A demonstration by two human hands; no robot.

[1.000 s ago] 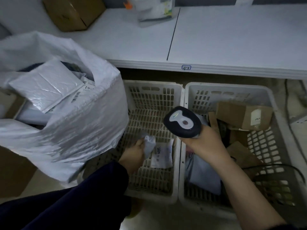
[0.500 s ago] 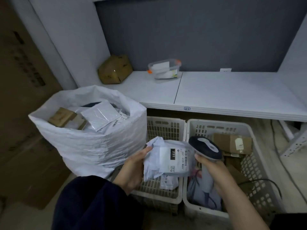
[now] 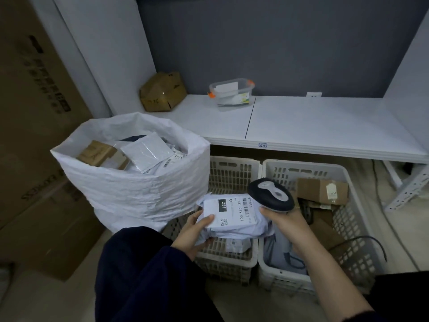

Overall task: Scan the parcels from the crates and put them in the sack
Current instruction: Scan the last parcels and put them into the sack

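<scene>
Large cardboard cartons (image 3: 34, 135) stand at the far left. Just right of them the white sack (image 3: 139, 201) sits open-mouthed, heaped with parcels nearly to its rim. The left hand (image 3: 195, 233) is the nearer of the two to it. Its fingers (image 3: 207, 220) curl round the left end of a soft white parcel (image 3: 236, 221), thumb on top of the label, holding it above the left crate (image 3: 232, 169), where one small packet (image 3: 236, 245) lies on the bottom. The parcel's long axis runs left to right between the hands, label up, with the barcode toward its right end. The scanner (image 3: 270, 197) sits close over that end, the right hand (image 3: 286, 226) wrapped round its handle, above the right crate (image 3: 343, 228) with its cardboard boxes (image 3: 322, 190). Once the code reads, the drop probably goes up and left over the sack's near rim. Nothing stands between, but the heaped contents leave little room, so the parcel may slide off.
</scene>
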